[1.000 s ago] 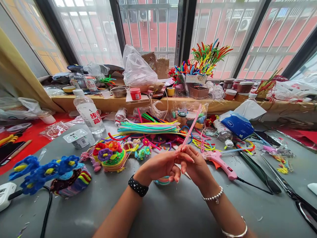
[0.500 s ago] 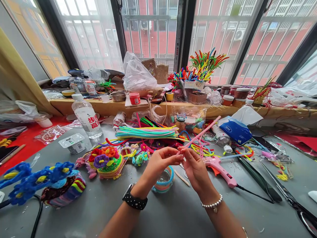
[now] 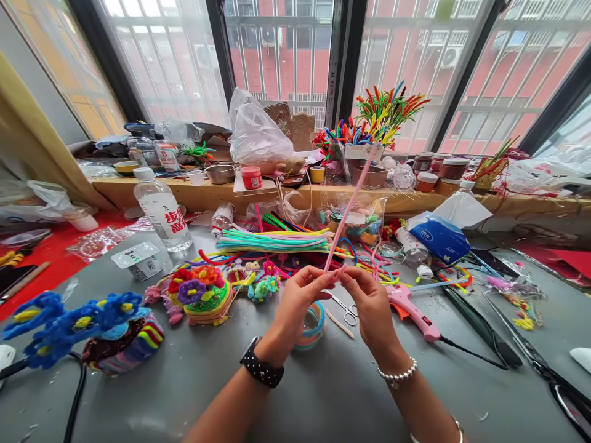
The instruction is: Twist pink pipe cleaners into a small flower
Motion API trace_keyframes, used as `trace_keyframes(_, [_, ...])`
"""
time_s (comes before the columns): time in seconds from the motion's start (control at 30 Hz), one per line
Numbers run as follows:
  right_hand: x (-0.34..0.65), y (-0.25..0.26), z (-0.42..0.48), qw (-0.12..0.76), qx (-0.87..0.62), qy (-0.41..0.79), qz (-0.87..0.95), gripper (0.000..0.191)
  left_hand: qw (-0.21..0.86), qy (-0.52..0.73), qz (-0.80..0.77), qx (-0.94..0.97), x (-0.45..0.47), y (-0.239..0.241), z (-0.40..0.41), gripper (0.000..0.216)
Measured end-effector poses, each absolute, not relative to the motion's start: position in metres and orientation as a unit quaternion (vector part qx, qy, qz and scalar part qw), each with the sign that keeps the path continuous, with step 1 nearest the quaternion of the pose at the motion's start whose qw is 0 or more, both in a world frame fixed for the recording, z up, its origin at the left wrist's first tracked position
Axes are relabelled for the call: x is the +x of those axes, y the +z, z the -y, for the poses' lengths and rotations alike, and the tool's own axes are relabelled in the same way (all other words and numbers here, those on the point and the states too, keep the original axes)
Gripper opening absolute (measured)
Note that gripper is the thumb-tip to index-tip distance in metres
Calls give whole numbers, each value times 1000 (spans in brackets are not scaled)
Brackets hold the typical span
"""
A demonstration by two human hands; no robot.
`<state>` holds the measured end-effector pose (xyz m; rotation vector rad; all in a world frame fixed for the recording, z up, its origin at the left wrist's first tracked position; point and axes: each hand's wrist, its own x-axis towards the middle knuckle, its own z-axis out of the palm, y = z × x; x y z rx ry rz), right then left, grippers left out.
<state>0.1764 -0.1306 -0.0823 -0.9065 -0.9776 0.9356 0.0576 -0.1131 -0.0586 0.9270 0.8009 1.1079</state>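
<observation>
A pink pipe cleaner (image 3: pixel 349 212) rises from between my two hands, its lower end bent at my fingertips. My left hand (image 3: pixel 302 301) pinches it from the left, thumb against fingers. My right hand (image 3: pixel 369 301) pinches the bent end close beside. Below and behind my left hand stands a small round container wrapped in blue and pink pipe cleaners (image 3: pixel 310 332), partly covered by that hand. Small scissors (image 3: pixel 347 312) and a thin wooden stick (image 3: pixel 339 324) lie between my hands on the table. A pink glue gun (image 3: pixel 413 312) rests to the right of my right hand.
A bundle of pastel pipe cleaners (image 3: pixel 277 241) lies behind my hands. To the left are a flower-topped craft piece (image 3: pixel 207 301), blue fuzzy flowers (image 3: pixel 74 326) and a clear bottle (image 3: pixel 161 212). Large black scissors (image 3: pixel 547 369) and a blue tissue pack (image 3: pixel 438 237) are right.
The pink pipe cleaner has swung from leaning right to standing nearly upright. Both hands have shifted slightly, still pinching, and the small scissors show more fully.
</observation>
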Motion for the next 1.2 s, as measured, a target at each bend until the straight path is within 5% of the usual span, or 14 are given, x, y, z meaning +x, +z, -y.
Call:
trace_keyframes(0.57, [176, -78, 131, 669, -419, 459, 408, 18, 780, 482, -273, 291, 58, -63, 107, 25])
trace_keyframes(1.2, [177, -81, 137, 624, -505, 240, 546, 10, 682, 496, -328, 426, 57, -66, 105, 20])
